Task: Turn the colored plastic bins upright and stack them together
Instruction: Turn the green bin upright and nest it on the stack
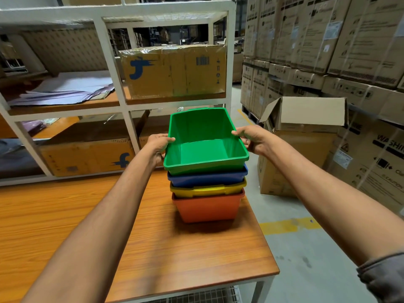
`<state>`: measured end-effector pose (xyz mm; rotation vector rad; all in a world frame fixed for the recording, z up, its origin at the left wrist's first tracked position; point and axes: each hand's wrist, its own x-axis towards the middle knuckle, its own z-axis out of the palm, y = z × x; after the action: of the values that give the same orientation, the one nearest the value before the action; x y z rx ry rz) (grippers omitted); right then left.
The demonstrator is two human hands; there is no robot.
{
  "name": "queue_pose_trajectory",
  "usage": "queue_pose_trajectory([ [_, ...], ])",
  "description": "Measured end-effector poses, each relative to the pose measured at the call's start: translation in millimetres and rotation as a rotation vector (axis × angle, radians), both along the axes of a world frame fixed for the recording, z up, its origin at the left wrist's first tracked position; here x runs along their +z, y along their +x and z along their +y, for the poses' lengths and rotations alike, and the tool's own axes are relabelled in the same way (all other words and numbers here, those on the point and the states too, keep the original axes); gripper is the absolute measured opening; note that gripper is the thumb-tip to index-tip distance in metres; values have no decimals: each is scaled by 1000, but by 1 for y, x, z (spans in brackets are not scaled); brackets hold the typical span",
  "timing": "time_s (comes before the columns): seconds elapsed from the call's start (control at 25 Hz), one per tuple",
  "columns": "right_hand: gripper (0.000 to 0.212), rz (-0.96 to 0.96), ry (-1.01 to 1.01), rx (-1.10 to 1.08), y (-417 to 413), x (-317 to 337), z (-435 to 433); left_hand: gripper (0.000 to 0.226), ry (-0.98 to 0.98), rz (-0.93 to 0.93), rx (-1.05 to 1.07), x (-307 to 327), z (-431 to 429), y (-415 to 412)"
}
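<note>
Together, two hands (159,145) (251,139) grip topmost of four bins (206,179).

Wood-grain counter (65,215) with one orange bin (207,207) standing on it

The counter has an orange-brown wood-grain top with a pale front edge; a white metal leg (262,288) holds up its near right corner; wire mesh (203,295) shows just beneath the top; the orange bin stands upright near the right edge, toward the far end, base flat on the wood, a dark shadow on its near side; a white rack (113,62) rises along the far edge; whether it stands on the counter or behind it cannot be told.
</note>
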<state>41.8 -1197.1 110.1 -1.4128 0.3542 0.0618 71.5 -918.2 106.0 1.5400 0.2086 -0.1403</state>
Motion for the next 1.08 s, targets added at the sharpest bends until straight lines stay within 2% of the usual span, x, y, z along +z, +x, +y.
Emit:
queue_pose_trajectory([
  [0.44,36,88,-73,-39,10,-22,-3,30,71,54,-51,-9,-1,2],
  [0.68,24,16,-8,-103,9,-5,-1,26,112,-22,11,2,-6,8],
  [0.88,26,-93,57,-48,2,32,-7,34,-17,-130,9,42,-7,0],
  [1.08,16,-223,-93,-87,-5,73,-11,31,-131,-252,-21,85,-5,-13],
])
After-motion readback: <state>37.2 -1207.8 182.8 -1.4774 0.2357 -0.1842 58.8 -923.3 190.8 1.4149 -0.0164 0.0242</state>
